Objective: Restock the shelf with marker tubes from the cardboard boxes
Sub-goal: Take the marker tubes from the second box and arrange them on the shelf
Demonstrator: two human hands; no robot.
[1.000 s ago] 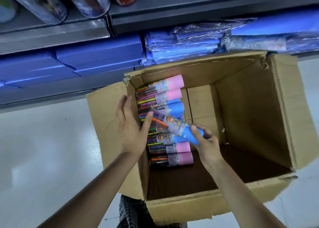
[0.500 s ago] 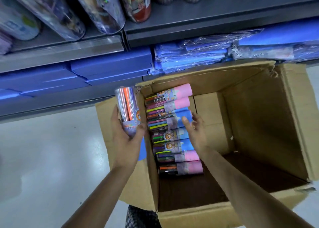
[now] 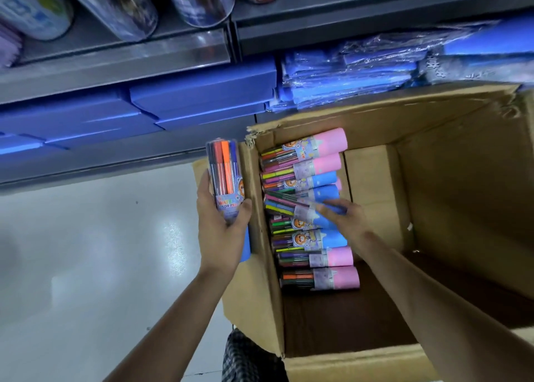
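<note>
An open cardboard box holds a row of several marker tubes with pink and blue caps along its left wall. My left hand grips one blue-capped marker tube upright, just outside the box's left wall. My right hand is inside the box, its fingers curled on another blue-capped tube that lies tilted on top of the row. The fingers are blurred.
Grey shelves run across the top, with clear cylinders on the upper level and blue flat boxes and wrapped blue packs below. White glossy floor lies to the left. The box's right half shows bare cardboard.
My left hand took a tube out of the box and now holds it upright by the left wall. My right hand moved onto another tube, which now lies tilted on the row.
</note>
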